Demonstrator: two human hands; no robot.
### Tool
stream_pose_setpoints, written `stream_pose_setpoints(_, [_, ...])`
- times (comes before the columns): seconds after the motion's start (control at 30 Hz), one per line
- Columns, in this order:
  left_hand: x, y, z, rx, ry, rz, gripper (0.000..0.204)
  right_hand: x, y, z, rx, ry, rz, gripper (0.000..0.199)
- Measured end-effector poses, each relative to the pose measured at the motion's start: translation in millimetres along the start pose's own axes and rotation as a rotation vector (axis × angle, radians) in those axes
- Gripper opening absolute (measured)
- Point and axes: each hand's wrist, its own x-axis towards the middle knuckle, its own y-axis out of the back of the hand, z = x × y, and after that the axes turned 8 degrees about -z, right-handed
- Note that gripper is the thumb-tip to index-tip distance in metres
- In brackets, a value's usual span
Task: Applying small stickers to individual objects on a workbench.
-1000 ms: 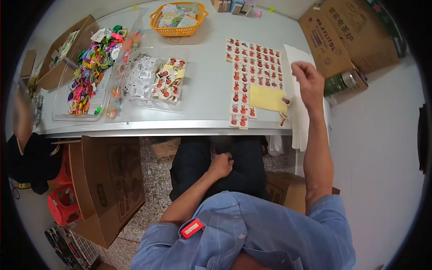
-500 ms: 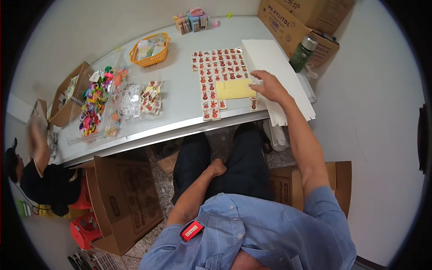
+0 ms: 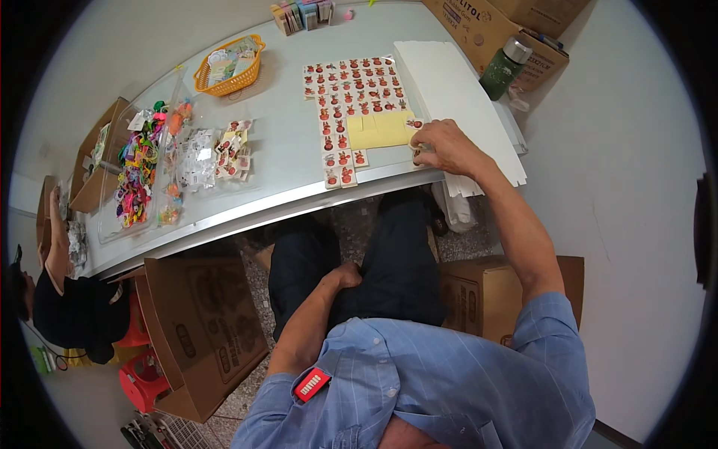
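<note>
Small white cards (image 3: 356,88) with red cartoon figures lie in close rows on the table. A yellow sheet (image 3: 381,131) covers part of their lower right area. My right hand (image 3: 452,150) is at the sheet's right end, thumb and forefinger bent round a small picture card near the table's front edge; the hand partly hides it. Just above those fingertips, another picture card (image 3: 414,124) shows beside the yellow sheet. My left hand (image 3: 345,275) rests on my lap with its fingers curled in; nothing shows in it.
White sheets (image 3: 449,97) lie stacked on the right, beside a green bottle (image 3: 505,71) and cardboard boxes (image 3: 479,30). Leftward are loose picture cards (image 3: 234,153), a clear tray of colourful bands (image 3: 142,172) and a yellow basket (image 3: 254,71). Another person (image 3: 82,314) sits far left.
My right hand has come down toward the table's front edge, and its fingers have closed in round the loose card there. The view has shifted slightly. My left hand stays on my lap.
</note>
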Motion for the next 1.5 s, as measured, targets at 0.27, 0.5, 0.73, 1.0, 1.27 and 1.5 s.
stream_pose_setpoints(0.27, [16, -9, -9, 0.111, 0.039, -0.004, 0.045, 0, -32, 6, -0.101, -0.015, 0.164, 0.021])
stream_pose_setpoints(0.5, [55, -15, -25, 0.342, -0.063, -0.204, 0.044, 4, -38, 10, -0.055, 0.103, 0.308, 0.02])
stream_pose_setpoints(0.73, [82, -41, -99, -0.05, 0.108, -0.21, 0.042, 38, -29, -10, 0.04, 0.132, 0.269, 0.021])
stream_pose_setpoints(1.0, [40, 0, 8, -0.001, -0.119, 0.428, 0.059, 14, -28, 9, 0.108, -0.174, 0.064, 0.029])
stream_pose_setpoints(1.27, [10, 93, 54, -0.113, -0.246, 0.41, 0.055, 22, -22, 11, 0.156, -0.222, -0.008, 0.027])
stream_pose_setpoints(1.5, [-23, 133, 70, -0.174, -0.352, 0.488, 0.052, 22, -14, 11, 0.177, -0.231, -0.006, 0.024])
